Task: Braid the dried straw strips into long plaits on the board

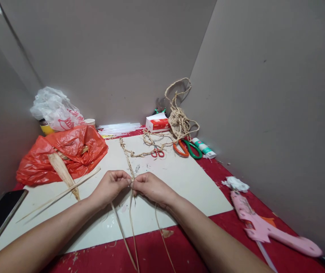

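Thin tan braided straw cord, pinched by left hand, right hand

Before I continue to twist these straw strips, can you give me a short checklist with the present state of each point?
1. Left hand pinches the braided cord: ok.
2. Right hand pinches it at the same spot: ok.
3. Loose strips hang free toward the body, not tangled: ok.
4. Cord lies straight on the white board: ok.
5. Small red scissors lie beside the cord, apart from the hands: ok.
6. Pink glue gun switched off: cannot tell.
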Motion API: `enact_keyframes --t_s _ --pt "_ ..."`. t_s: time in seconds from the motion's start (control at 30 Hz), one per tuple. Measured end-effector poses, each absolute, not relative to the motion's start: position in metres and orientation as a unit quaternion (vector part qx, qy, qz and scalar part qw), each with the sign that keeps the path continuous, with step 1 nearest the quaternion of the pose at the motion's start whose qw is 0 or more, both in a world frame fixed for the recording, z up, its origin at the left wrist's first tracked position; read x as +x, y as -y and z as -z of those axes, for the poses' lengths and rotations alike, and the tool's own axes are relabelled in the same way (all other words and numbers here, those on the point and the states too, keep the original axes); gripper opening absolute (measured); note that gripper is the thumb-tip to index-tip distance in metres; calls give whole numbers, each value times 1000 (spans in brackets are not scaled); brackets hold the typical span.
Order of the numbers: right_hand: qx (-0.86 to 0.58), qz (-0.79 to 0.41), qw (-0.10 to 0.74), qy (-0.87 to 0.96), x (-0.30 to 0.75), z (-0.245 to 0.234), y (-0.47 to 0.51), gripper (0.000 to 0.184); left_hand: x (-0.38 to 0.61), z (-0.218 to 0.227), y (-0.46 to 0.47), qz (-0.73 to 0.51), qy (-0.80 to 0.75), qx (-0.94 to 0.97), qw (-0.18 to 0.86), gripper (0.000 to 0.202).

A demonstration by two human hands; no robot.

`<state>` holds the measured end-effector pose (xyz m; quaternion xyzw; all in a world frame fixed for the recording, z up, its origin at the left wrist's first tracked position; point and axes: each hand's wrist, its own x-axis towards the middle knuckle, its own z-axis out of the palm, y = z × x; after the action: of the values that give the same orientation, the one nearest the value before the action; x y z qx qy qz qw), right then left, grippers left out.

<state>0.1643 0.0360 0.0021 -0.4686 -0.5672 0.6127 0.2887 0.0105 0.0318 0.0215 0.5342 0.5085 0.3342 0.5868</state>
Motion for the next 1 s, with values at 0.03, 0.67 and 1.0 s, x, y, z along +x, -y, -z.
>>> enact_keyframes --t_s 0.03,0.67,1.0 --pt "-471 -627 295 546 163 -2 -35 20 11 -21 -31 -337 -503 538 587 19" --pt "-294 -832 395 256 156 -7 -20 23 20 -38 -8 -267 -565 763 163 23" --pt "-349 -794 427 257 157 -6 -18 23 34 -34 5 -182 -563 797 118 46"
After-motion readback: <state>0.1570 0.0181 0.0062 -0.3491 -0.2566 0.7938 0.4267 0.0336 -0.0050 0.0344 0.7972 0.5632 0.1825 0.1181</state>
